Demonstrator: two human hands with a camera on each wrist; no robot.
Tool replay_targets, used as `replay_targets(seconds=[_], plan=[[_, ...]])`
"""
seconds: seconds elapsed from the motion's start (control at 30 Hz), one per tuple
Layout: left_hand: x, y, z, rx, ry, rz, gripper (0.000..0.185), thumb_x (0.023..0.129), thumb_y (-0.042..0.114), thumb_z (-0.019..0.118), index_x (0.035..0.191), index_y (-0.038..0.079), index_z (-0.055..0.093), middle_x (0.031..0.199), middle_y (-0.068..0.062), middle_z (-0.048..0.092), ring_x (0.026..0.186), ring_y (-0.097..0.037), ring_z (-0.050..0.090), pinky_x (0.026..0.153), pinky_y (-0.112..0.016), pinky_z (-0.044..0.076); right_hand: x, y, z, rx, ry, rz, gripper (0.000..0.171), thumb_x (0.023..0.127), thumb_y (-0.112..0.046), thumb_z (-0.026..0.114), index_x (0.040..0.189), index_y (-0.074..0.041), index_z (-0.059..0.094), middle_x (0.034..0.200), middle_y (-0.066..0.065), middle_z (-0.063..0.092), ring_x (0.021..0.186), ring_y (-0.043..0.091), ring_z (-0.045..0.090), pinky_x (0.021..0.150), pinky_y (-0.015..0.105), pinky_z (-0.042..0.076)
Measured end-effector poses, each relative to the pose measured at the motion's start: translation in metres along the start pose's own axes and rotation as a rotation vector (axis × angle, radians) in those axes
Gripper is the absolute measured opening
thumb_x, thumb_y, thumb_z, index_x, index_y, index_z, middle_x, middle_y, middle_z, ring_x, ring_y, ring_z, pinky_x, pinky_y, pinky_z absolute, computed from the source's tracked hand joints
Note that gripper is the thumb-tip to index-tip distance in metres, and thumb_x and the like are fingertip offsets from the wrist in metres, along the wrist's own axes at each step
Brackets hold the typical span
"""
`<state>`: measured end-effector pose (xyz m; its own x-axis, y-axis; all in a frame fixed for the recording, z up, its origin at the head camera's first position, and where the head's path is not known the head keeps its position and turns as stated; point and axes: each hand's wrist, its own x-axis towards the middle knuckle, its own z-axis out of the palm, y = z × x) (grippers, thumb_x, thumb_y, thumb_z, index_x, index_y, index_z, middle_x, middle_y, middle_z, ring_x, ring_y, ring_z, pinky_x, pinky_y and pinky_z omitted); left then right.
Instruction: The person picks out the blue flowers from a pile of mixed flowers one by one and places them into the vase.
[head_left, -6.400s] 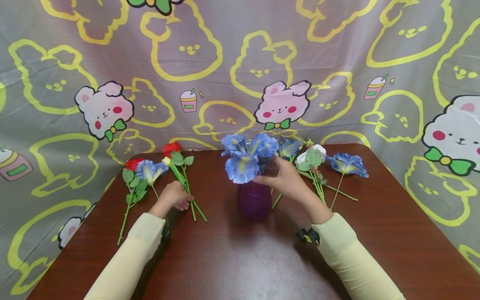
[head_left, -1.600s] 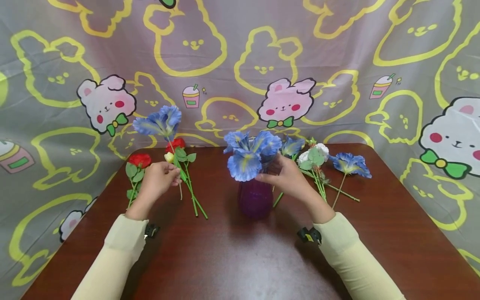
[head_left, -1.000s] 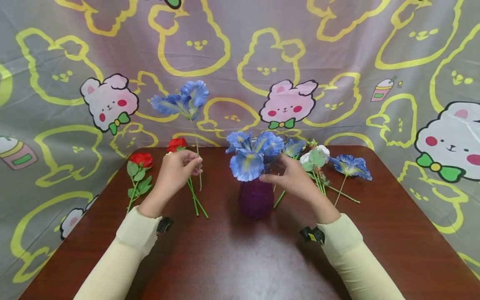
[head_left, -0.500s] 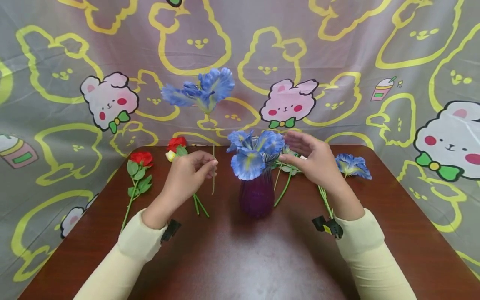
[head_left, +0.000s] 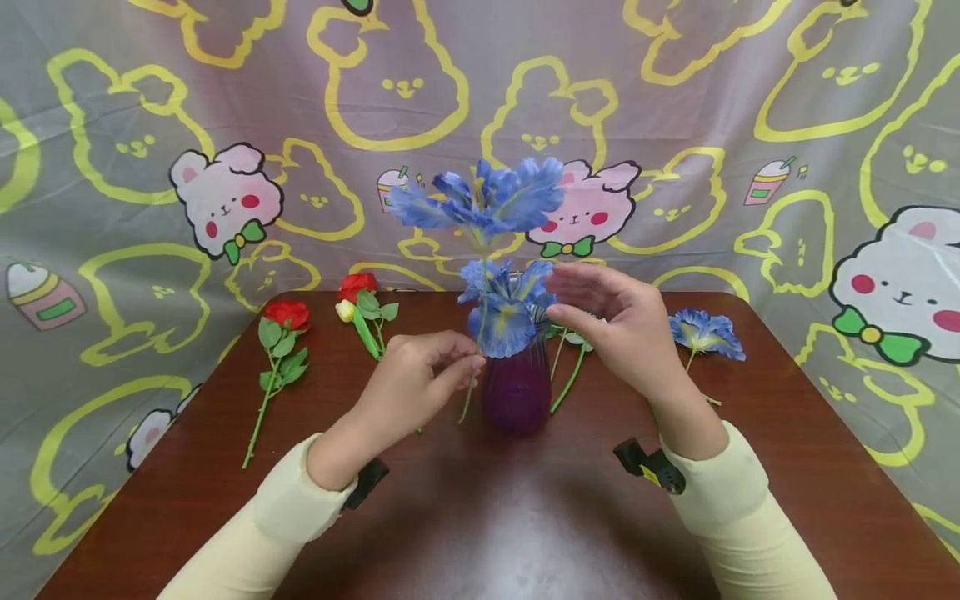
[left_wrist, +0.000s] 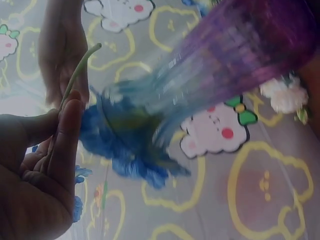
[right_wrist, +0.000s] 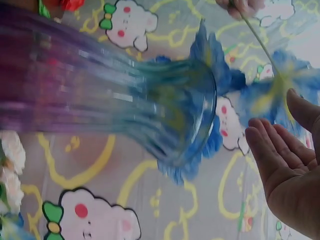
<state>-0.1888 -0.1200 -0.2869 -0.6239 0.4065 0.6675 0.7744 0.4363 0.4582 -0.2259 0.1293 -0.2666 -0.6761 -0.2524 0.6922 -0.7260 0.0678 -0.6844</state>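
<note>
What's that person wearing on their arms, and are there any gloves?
Pale yellow sleeves with wide, plain cuffs. A black gadget shows by each cuff; the right one has a small yellow mark. The left grip and right grip are bare, no gloves.

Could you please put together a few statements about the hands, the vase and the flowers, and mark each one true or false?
1. The left hand pinches the stem of a raised blue flower. True.
2. The right hand grips the purple vase. False: its fingers are apart from the vase, near the rim.
3. The vase holds a drooping blue bloom. True.
4. The raised blue flower's stem end is inside the vase. False: it is outside.
5. The leftmost red flower lies on the table. True.
</note>
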Motion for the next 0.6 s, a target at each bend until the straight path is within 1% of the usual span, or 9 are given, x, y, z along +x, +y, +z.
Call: replay_targets(seconds=[0.07, 0.13, 0.27, 0.47, 0.6], plan=[[0.000, 0.002, 0.007, -0.024, -0.020, 0.010, 0.004, 0.086, 0.003, 0.073, 0.084, 0.005, 0.070, 0.069, 0.004, 0.063, 0.060, -0.003, 0.057, 0.054, -0.021, 0.049, -0.001, -0.001, 0.004, 0.034, -0.022, 0.018, 0.036, 0.085, 0.001, 0.073, 0.119, 0.008, 0.063, 0.111, 0.018, 0.068, 0.101, 0.030, 0.066, 0.082, 0.029, 0.055], [0.001, 0.003, 0.013, -0.037, -0.043, 0.019, 0.005, 0.087, 0.003, 0.072, 0.083, 0.006, 0.070, 0.069, 0.004, 0.062, 0.061, -0.002, 0.056, 0.054, -0.020, 0.049, -0.002, -0.002, 0.008, 0.051, -0.043, 0.046, 0.033, 0.086, -0.001, 0.072, 0.118, 0.006, 0.065, 0.110, 0.016, 0.069, 0.099, 0.029, 0.067, 0.081, 0.030, 0.055], [0.002, 0.005, 0.024, -0.068, -0.080, 0.027, 0.005, 0.088, 0.004, 0.071, 0.083, 0.004, 0.070, 0.069, 0.003, 0.064, 0.062, -0.001, 0.059, 0.056, -0.019, 0.050, -0.005, -0.002, 0.013, 0.034, -0.067, 0.094, 0.027, 0.087, -0.003, 0.072, 0.113, 0.002, 0.069, 0.105, 0.010, 0.071, 0.093, 0.021, 0.070, 0.077, 0.031, 0.056], [0.003, 0.007, 0.031, -0.095, -0.101, 0.022, 0.005, 0.089, 0.005, 0.070, 0.085, 0.003, 0.070, 0.069, 0.003, 0.064, 0.063, 0.000, 0.059, 0.056, -0.018, 0.050, -0.007, 0.000, 0.015, 0.025, -0.064, 0.138, 0.019, 0.086, -0.002, 0.073, 0.104, 0.003, 0.072, 0.095, 0.010, 0.073, 0.085, 0.020, 0.071, 0.073, 0.031, 0.057], [0.003, 0.007, 0.035, -0.096, -0.113, 0.018, 0.005, 0.089, 0.005, 0.070, 0.084, 0.004, 0.070, 0.068, 0.003, 0.063, 0.063, 0.000, 0.059, 0.056, -0.018, 0.050, -0.007, -0.001, 0.015, 0.049, -0.062, 0.180, 0.016, 0.086, -0.003, 0.073, 0.099, 0.005, 0.072, 0.090, 0.011, 0.073, 0.081, 0.021, 0.072, 0.071, 0.034, 0.058]])
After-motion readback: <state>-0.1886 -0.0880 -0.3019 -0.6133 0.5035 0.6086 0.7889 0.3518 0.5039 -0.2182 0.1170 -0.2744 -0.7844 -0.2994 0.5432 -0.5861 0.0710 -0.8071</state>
